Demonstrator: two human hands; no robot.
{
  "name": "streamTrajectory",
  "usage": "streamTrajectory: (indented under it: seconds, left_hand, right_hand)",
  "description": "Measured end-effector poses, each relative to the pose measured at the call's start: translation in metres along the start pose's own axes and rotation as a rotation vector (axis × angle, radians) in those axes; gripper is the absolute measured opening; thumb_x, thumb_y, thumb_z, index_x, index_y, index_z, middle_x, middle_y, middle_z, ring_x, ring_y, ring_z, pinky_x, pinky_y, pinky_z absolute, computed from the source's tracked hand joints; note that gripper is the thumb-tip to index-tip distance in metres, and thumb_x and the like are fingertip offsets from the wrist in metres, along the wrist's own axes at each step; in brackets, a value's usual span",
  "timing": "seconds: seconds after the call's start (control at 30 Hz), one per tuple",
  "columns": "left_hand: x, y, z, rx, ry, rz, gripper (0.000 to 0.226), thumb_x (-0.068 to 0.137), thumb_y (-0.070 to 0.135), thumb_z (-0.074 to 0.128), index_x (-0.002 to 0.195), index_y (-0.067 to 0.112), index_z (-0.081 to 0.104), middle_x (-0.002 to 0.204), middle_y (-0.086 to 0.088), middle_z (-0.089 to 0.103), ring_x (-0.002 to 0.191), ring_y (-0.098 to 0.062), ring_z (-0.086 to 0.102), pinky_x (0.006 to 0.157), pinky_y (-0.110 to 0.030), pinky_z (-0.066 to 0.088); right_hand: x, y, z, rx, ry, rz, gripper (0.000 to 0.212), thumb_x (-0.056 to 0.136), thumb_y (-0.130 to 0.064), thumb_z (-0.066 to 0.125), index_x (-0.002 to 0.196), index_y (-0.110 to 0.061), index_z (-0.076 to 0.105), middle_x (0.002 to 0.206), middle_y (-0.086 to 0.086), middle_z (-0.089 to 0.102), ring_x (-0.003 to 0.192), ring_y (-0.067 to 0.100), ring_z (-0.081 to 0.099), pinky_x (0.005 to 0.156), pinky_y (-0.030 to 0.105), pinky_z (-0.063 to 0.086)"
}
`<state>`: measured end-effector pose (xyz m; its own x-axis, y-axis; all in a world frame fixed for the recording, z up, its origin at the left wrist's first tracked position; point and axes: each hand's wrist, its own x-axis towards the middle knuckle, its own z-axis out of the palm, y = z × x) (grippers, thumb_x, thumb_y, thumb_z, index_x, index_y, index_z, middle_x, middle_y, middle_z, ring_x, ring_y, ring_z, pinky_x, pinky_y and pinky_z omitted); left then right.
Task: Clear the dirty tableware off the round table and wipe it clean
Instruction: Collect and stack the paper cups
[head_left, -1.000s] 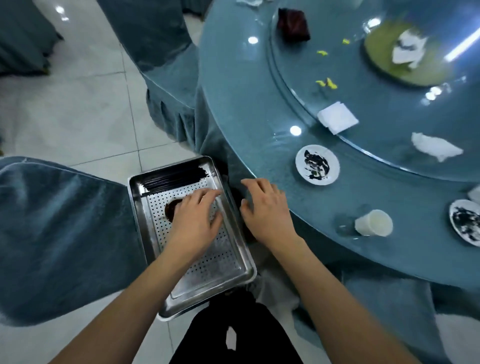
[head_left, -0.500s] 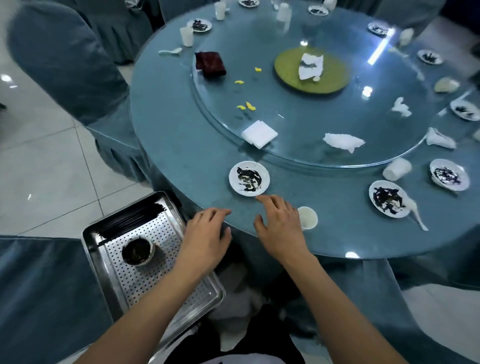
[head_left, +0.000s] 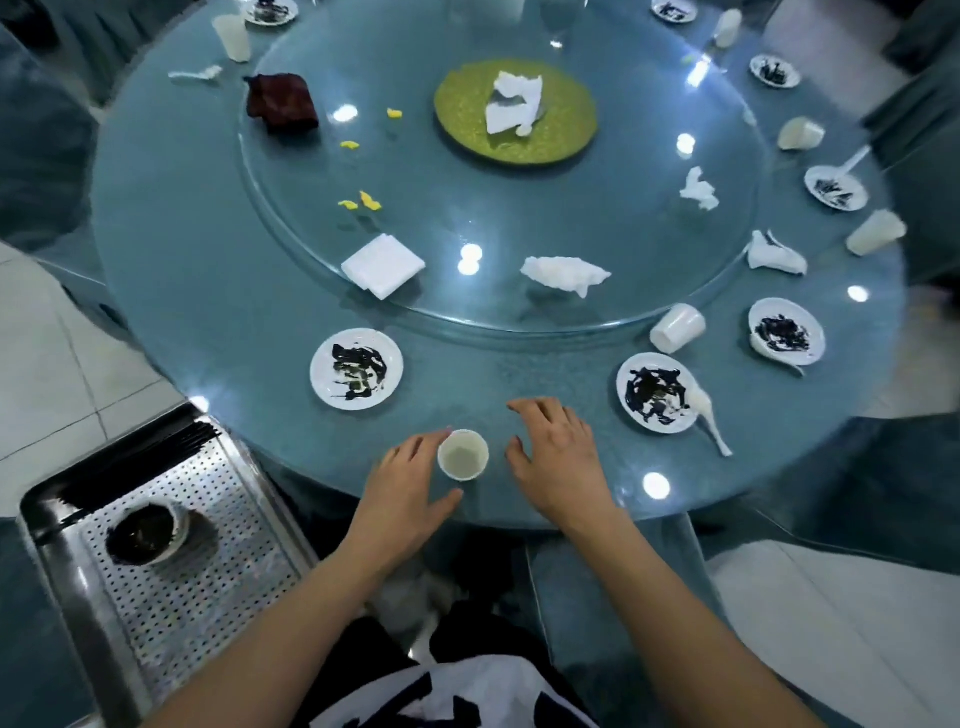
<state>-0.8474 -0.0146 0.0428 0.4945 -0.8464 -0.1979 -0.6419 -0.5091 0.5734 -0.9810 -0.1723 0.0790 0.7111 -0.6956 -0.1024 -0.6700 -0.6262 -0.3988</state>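
Fingers of both hands spread loose, left hand (head_left: 402, 486) beside small cup (head_left: 463, 454), smeared plates (head_left: 356, 369) flanking.

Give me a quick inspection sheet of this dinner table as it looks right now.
Surface: round table with a glass turntable.
Job's things: upright cup; stained plates; tipped cup; dirty bowl in metal tray.
Clutter: folded napkin, crumpled tissue, dark red cloth, yellow scraps.
Hands: left hand beside the cup, contact unclear; right hand open over the table.
Cables: nothing seen.
Surroundings: covered chairs, tiled floor.
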Motion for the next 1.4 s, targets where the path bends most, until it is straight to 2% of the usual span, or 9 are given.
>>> streamTrajectory:
  seconds: [0.1, 0.2, 0.5, 0.6, 0.8, 0.9, 1.03, 1.23, 1.4]
  left_hand:
    - [0.013, 0.008, 0.015, -0.003, -0.062, -0.019, 0.097, 0.076, 0.039, 0.082, 0.156, 0.027, 0.029, 0.147, -0.002, 0.046, 0.126, -0.028, 0.05, 0.108, -0.042, 0.041]
    - [0.022, 0.005, 0.027, 0.022, -0.079, -0.043, 0.105, 0.076, 0.039, 0.083, 0.16, 0.026, 0.021, 0.149, -0.006, 0.041, 0.127, -0.031, 0.048, 0.109, -0.044, 0.04]
    - [0.039, -0.005, 0.041, -0.055, -0.019, 0.021, 0.069, 0.074, 0.024, 0.084, 0.136, 0.018, 0.055, 0.128, -0.005, 0.059, 0.111, -0.031, 0.058, 0.099, -0.043, 0.046]
    - [0.04, -0.005, 0.045, -0.145, 0.018, 0.012, 0.066, 0.074, 0.021, 0.084, 0.134, 0.02, 0.056, 0.122, -0.003, 0.059, 0.108, -0.027, 0.06, 0.093, -0.04, 0.051]
    - [0.041, 0.007, 0.05, -0.209, 0.018, 0.017, 0.067, 0.073, 0.021, 0.087, 0.131, 0.02, 0.055, 0.121, 0.0, 0.062, 0.107, -0.023, 0.062, 0.091, -0.03, 0.047]
    - [0.034, 0.025, 0.054, -0.243, 0.02, -0.016, 0.073, 0.071, 0.028, 0.089, 0.133, 0.024, 0.049, 0.123, 0.005, 0.063, 0.106, -0.022, 0.063, 0.088, -0.038, 0.052]
    - [0.027, 0.051, 0.067, -0.285, -0.003, -0.058, 0.063, 0.07, 0.031, 0.089, 0.117, 0.03, 0.048, 0.105, 0.008, 0.066, 0.093, -0.024, 0.066, 0.077, -0.04, 0.053]
    - [0.029, 0.097, 0.099, -0.337, 0.054, -0.03, 0.06, 0.068, 0.023, 0.088, 0.119, 0.026, 0.055, 0.11, 0.009, 0.064, 0.098, -0.017, 0.063, 0.085, -0.032, 0.051]
    - [0.032, 0.142, 0.136, -0.361, 0.153, -0.049, 0.062, 0.069, 0.033, 0.083, 0.124, 0.026, 0.057, 0.115, 0.012, 0.064, 0.104, -0.014, 0.062, 0.091, -0.036, 0.052]
  right_hand:
    - [-0.003, 0.025, -0.009, 0.017, 0.027, 0.074, 0.044, 0.086, -0.026, 0.059, 0.129, -0.023, 0.058, 0.121, 0.003, 0.06, 0.11, 0.028, 0.056, 0.096, 0.045, 0.043]
    - [-0.013, 0.046, -0.008, 0.013, 0.048, 0.15, 0.042, 0.083, -0.026, 0.058, 0.125, -0.022, 0.06, 0.116, 0.004, 0.062, 0.105, 0.029, 0.059, 0.092, 0.045, 0.046]
    - [-0.05, 0.067, -0.002, 0.024, 0.09, 0.266, 0.042, 0.082, -0.025, 0.063, 0.124, -0.022, 0.06, 0.115, 0.002, 0.061, 0.104, 0.027, 0.058, 0.089, 0.045, 0.048]
    - [-0.059, 0.074, 0.001, 0.008, 0.09, 0.29, 0.043, 0.084, -0.025, 0.065, 0.126, -0.023, 0.059, 0.116, 0.0, 0.06, 0.105, 0.025, 0.058, 0.089, 0.042, 0.046]
    - [-0.069, 0.082, -0.012, -0.006, 0.104, 0.309, 0.042, 0.086, -0.027, 0.061, 0.128, -0.026, 0.057, 0.117, -0.001, 0.058, 0.104, 0.024, 0.058, 0.091, 0.042, 0.047]
    - [-0.068, 0.092, -0.023, -0.015, 0.1, 0.31, 0.041, 0.088, -0.027, 0.061, 0.129, -0.026, 0.056, 0.119, -0.001, 0.058, 0.107, 0.023, 0.057, 0.094, 0.042, 0.045]
    - [-0.066, 0.112, -0.036, -0.04, 0.11, 0.299, 0.04, 0.089, -0.029, 0.06, 0.13, -0.025, 0.057, 0.12, 0.0, 0.058, 0.109, 0.022, 0.055, 0.095, 0.04, 0.042]
    - [-0.026, 0.174, -0.061, -0.116, 0.061, 0.184, 0.039, 0.089, -0.026, 0.059, 0.128, -0.02, 0.058, 0.12, 0.005, 0.058, 0.108, 0.028, 0.055, 0.094, 0.043, 0.04]
    - [0.043, 0.233, -0.08, -0.114, 0.042, 0.111, 0.038, 0.092, -0.027, 0.057, 0.129, -0.018, 0.057, 0.12, 0.01, 0.058, 0.109, 0.034, 0.055, 0.095, 0.045, 0.04]
